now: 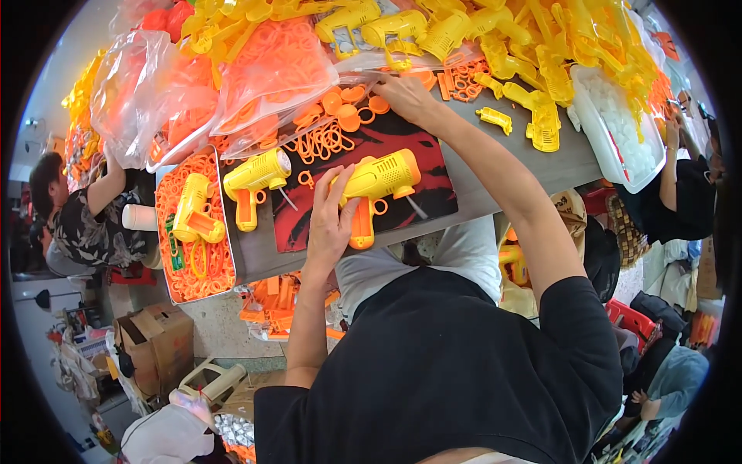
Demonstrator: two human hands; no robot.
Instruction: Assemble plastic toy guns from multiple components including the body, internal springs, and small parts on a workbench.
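Observation:
A yellow and orange toy gun (379,178) lies on its side on the red and black mat (440,189), a thin wire trailing from its front end. My left hand (332,213) is closed round its rear and orange handle. Farther off, my right hand (407,99) reaches to the edge of the clear plastic over the orange parts. Its fingers are bent together, and their tips are partly hidden. Small orange caps and rings (348,116) lie just left of that hand. Another toy gun (259,182) with a wire rests left of the mat.
At the left stands a tray of orange rings (182,282) with a third toy gun (197,209) on top. Yellow shell halves (533,46) heap along the back. A white bin (649,166) of translucent pieces is at the right. Co-workers sit at both sides.

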